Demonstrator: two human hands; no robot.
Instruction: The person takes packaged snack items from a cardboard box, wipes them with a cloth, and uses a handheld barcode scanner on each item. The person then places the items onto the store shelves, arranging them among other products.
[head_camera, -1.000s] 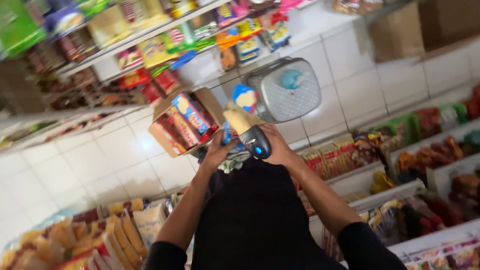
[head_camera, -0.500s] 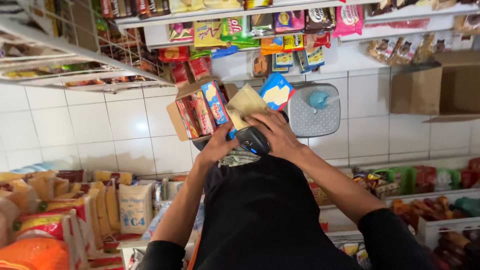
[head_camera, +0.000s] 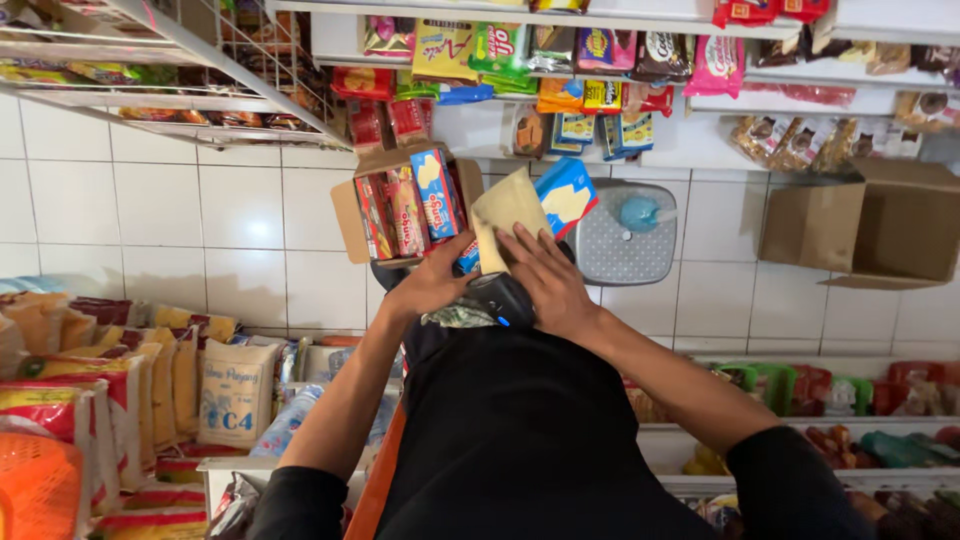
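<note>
My view has swung level over the last second: a moment ago the tiled floor and shelves ran at a slant, and now they sit almost square, with the cardboard box (head_camera: 405, 205) near the middle of what I see rather than off to one side. My hands have hardly shifted on it through that, so I judge that I have only turned my head and the hold itself is unchanged. My left hand (head_camera: 432, 285) is under the near lower edge of the box, its fingers (head_camera: 455, 252) curled up against the packets; whether they pinch one or just prop the box, I cannot tell. My right hand (head_camera: 550, 285) lies flat with fingers spread over a tan flat packet (head_camera: 508, 208), pressing it against the box's right side, and its heel rests on a dark handheld device (head_camera: 500, 298) with a small blue light, wedged between both hands against my black shirt. A crumpled bit of paper (head_camera: 458, 316) sits just under my left hand. The box is open-topped, brown, flaps out, tilted toward me, packed with upright red, pink and blue snack packets; a blue and yellow packet (head_camera: 566, 195) sticks out behind the tan one. Beyond it lies a grey dotted lidded container (head_camera: 628, 240), and well apart to the right another, empty cardboard box (head_camera: 870, 225).
</note>
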